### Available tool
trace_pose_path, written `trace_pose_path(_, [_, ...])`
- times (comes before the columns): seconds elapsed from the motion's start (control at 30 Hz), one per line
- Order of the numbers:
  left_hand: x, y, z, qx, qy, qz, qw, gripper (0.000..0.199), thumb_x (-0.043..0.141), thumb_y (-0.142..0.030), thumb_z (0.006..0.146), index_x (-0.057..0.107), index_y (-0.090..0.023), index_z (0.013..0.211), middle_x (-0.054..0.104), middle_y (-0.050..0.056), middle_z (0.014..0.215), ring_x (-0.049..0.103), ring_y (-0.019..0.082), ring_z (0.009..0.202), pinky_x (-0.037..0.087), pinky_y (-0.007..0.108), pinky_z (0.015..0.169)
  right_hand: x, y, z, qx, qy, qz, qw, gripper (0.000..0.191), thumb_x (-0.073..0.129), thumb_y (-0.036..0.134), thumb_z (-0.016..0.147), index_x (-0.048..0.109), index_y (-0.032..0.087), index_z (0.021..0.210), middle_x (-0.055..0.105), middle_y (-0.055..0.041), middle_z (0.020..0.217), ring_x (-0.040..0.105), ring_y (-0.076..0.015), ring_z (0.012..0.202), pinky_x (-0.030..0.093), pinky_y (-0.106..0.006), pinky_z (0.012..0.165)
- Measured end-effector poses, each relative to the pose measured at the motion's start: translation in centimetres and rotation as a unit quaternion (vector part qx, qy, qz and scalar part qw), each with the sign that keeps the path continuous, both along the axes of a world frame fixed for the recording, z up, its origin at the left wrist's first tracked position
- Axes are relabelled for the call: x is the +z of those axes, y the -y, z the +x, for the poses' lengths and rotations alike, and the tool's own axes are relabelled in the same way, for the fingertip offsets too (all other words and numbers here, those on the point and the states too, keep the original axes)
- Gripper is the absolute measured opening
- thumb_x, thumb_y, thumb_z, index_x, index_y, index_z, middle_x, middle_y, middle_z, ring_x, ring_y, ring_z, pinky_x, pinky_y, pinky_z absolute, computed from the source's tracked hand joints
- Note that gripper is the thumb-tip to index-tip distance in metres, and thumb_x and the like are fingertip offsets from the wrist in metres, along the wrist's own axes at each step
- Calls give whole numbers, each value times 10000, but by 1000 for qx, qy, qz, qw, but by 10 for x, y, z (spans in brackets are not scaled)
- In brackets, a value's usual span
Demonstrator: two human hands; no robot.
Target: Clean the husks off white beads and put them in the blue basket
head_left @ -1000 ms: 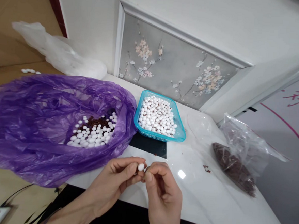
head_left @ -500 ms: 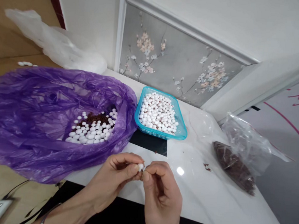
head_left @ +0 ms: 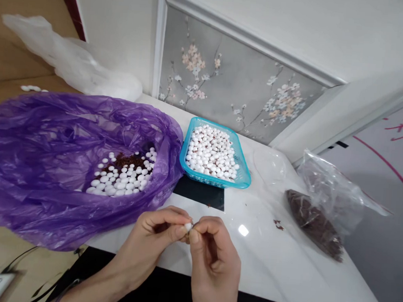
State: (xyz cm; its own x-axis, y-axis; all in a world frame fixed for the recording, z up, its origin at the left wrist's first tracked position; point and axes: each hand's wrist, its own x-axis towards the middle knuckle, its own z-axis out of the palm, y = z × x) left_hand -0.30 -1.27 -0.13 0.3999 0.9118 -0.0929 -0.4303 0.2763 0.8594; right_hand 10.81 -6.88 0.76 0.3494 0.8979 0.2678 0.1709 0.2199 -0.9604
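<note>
A small white ball (head_left: 188,226) is pinched between the thumb and index finger of my left hand (head_left: 155,240). My right hand (head_left: 214,262) is closed right beside it, thumb and index finger pressed together at the ball; whatever lies between those fingertips is too small to name. Beyond my hands, a blue basket (head_left: 243,174) holds many white balls with reddish-brown bits among them. On the left, an open purple plastic bag (head_left: 59,159) contains more white balls and a dark brown heap (head_left: 126,161).
A clear bag of dark brown material (head_left: 315,223) lies on the right of the white table (head_left: 263,261). Brown bits (head_left: 278,225) are scattered near it. Translucent plastic (head_left: 96,74) stands behind the purple bag. A floral panel (head_left: 234,75) is at the back.
The view has shifted slightly. My right hand's fingertips have come closer to the white ball, covering a little more of it. My left hand still pinches it.
</note>
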Motion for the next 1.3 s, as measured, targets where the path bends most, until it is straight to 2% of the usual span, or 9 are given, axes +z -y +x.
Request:
trace_pose_path(0.3, [0, -1, 2, 22, -47, 30, 998, 10, 780, -235, 717, 779, -244, 712, 693, 16, 844, 607, 148, 802, 478, 217, 749, 4, -4, 3, 4, -4, -52, 999, 120, 544, 285, 908, 534, 211, 815, 528, 16, 745, 532, -124, 672, 459, -234, 615])
trace_pose_path(0.5, [2, -1, 2, -7, 34, -66, 997, 76, 785, -288, 722, 771, -224, 761, 683, 4, 702, 584, 103, 654, 494, 194, 679, 5, -6, 9, 38, -116, -35, 992, 123, 593, 312, 879, 574, 215, 951, 599, -5, 784, 601, -146, 722, 529, -275, 666])
trace_pose_path(0.6, [1, -1, -1, -17, 56, -86, 995, 104, 780, -307, 731, 775, -221, 789, 700, 16, 785, 588, 90, 668, 496, 175, 680, 1, -2, 18, 3, -88, -15, 996, 120, 564, 313, 902, 592, 221, 974, 605, -13, 815, 607, -146, 734, 527, -276, 680])
trace_pose_path(0.67, [1, -1, -4, -25, 68, -69, 995, 142, 782, -342, 724, 782, -231, 813, 705, 28, 860, 600, 105, 736, 498, 183, 723, -2, 0, 24, -21, -47, -22, 998, 103, 558, 305, 911, 596, 223, 959, 606, -9, 817, 602, -141, 737, 517, -266, 690])
trace_pose_path(0.8, [-1, 0, -6, -22, 68, -16, 997, 206, 842, -304, 646, 785, -265, 840, 687, 17, 842, 581, 125, 799, 483, 192, 761, -10, 0, 28, -39, -20, -44, 998, 106, 546, 318, 920, 594, 223, 909, 592, 10, 750, 573, -130, 712, 490, -234, 665])
trace_pose_path(1.03, [-3, 0, -4, -30, 38, 58, 997, 120, 784, -194, 717, 773, -259, 817, 633, -5, 781, 539, 98, 699, 443, 193, 675, -17, 0, 22, -17, -25, -73, 997, 189, 529, 339, 922, 577, 203, 799, 548, 8, 726, 527, -131, 682, 436, -223, 597])
trace_pose_path(1.3, [-6, -1, -3, -24, 24, 73, 997, 69, 776, -239, 733, 763, -258, 799, 610, -23, 713, 508, 94, 675, 418, 203, 670, -18, -1, 25, 3, -11, -82, 997, 182, 525, 342, 924, 573, 209, 808, 533, 19, 716, 506, -122, 670, 415, -214, 595])
